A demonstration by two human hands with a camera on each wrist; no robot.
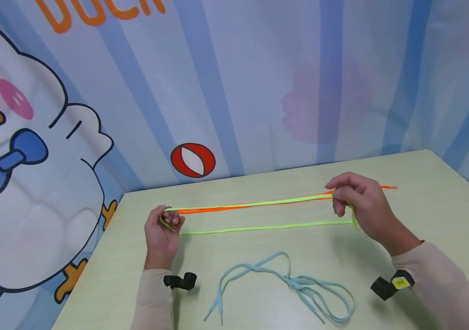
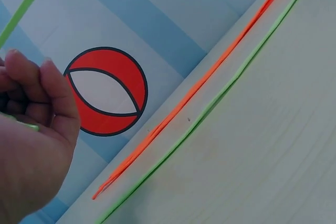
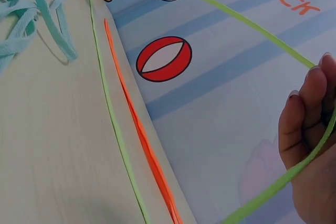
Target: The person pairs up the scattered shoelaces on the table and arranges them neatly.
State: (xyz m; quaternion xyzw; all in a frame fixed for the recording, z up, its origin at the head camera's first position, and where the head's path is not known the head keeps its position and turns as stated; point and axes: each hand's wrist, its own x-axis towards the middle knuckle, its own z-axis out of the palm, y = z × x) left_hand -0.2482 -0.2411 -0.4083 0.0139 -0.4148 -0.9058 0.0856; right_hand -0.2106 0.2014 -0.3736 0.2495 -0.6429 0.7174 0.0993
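A yellow-green shoelace is stretched between the two hands above the table. My left hand grips it at one end with curled fingers. Farther right, my right hand pinches the same lace between thumb and fingers, and a loop hangs down past the palm. The lower green strand runs along the tabletop, roughly parallel to the raised one. Behind it on the table lies an orange shoelace, doubled lengthwise; in the head view the raised green strand overlaps it.
A light blue shoelace lies loosely looped on the pale table, nearer the body. Each wrist wears a small black camera. A printed backdrop with a duck and a red ball stands along the table's back edge.
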